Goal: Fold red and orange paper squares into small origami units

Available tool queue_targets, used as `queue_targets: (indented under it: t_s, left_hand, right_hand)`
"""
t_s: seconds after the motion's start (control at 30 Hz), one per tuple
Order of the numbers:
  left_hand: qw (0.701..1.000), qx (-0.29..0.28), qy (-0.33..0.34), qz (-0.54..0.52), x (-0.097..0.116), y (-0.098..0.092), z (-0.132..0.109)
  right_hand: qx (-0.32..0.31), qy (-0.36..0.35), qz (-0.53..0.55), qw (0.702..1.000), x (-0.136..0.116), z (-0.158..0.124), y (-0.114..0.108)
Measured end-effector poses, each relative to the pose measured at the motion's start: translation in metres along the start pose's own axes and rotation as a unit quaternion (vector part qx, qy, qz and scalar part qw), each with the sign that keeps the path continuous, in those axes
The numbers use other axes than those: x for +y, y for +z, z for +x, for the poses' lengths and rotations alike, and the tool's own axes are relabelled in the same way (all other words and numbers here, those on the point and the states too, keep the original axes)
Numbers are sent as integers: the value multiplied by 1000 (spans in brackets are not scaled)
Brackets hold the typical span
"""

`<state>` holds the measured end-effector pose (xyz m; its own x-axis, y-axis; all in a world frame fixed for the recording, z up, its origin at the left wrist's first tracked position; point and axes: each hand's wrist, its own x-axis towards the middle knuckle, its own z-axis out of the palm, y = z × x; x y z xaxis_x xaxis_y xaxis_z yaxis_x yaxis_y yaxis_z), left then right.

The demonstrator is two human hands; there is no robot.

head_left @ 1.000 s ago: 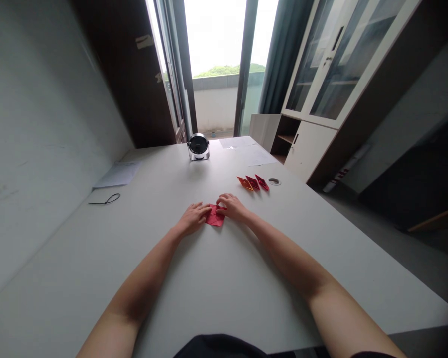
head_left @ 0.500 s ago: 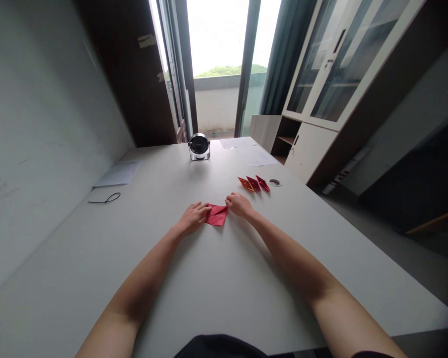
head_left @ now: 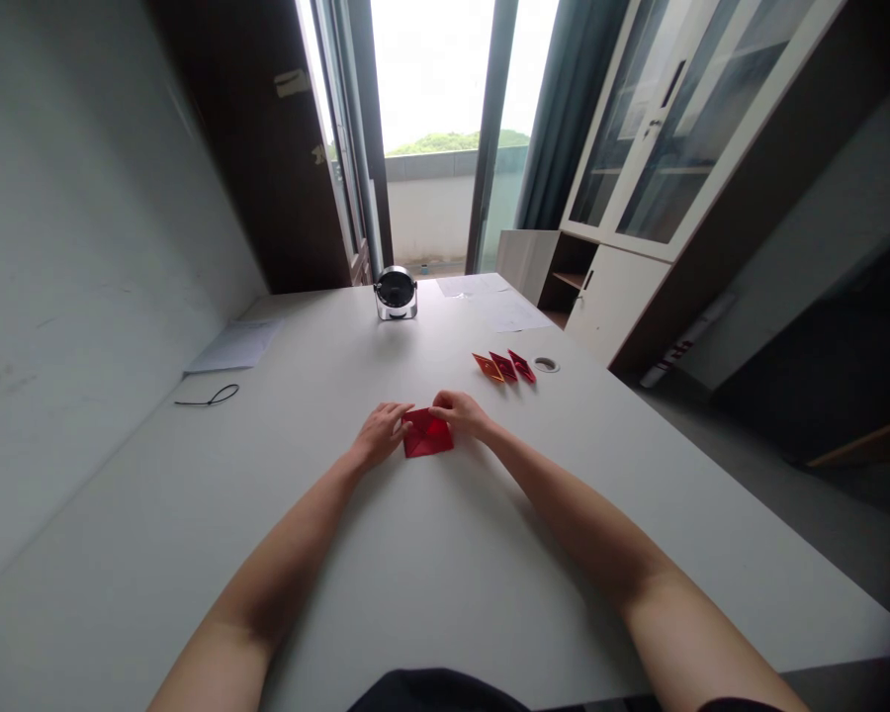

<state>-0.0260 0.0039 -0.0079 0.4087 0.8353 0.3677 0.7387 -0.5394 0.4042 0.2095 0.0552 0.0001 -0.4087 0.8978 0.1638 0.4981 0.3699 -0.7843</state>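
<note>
A folded red paper (head_left: 428, 436), squarish with creases meeting near its middle, is between my hands on the white table (head_left: 445, 554). My left hand (head_left: 383, 432) grips its left edge, the thumb on the near face. At the upper right edge, the fingers of my right hand (head_left: 458, 409) are pinched on the same paper. The paper's far edge looks slightly raised; whether its near edge touches the table I cannot tell. Beyond my right hand stand three folded paper pieces in a row, an orange one (head_left: 488, 368) and two red ones (head_left: 503, 367).
A white tape roll (head_left: 546, 364) lies right of the folded pieces. A round black device on a metal stand (head_left: 396, 292) stands at the back. Paper sheets (head_left: 235, 346) and a black cable tie (head_left: 209, 397) lie at left, more sheets (head_left: 515, 310) at back right.
My right hand has moved left along the paper's top edge. The paper has turned a little and its face is tilted more towards me. My left hand has shifted slightly left.
</note>
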Motion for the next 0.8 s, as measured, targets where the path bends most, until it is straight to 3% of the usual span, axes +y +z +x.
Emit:
queue_targets:
  t_s: [0.13,0.27,0.57,0.8]
  left_hand:
    - [999,29,-16,-11,4,-5,0]
    - [998,36,-32,-47,4,-6,2]
    - [983,-1,-75,-168,5,-5,2]
    - [933,64,-141,-325,-4,2,3]
  right_hand:
    - [-4,-44,48,998,-10,-4,5]
    - [6,-45,90,995,-15,-6,5]
    - [90,-31,108,990,-10,-1,5]
    - [94,2,265,960,-15,-4,-4]
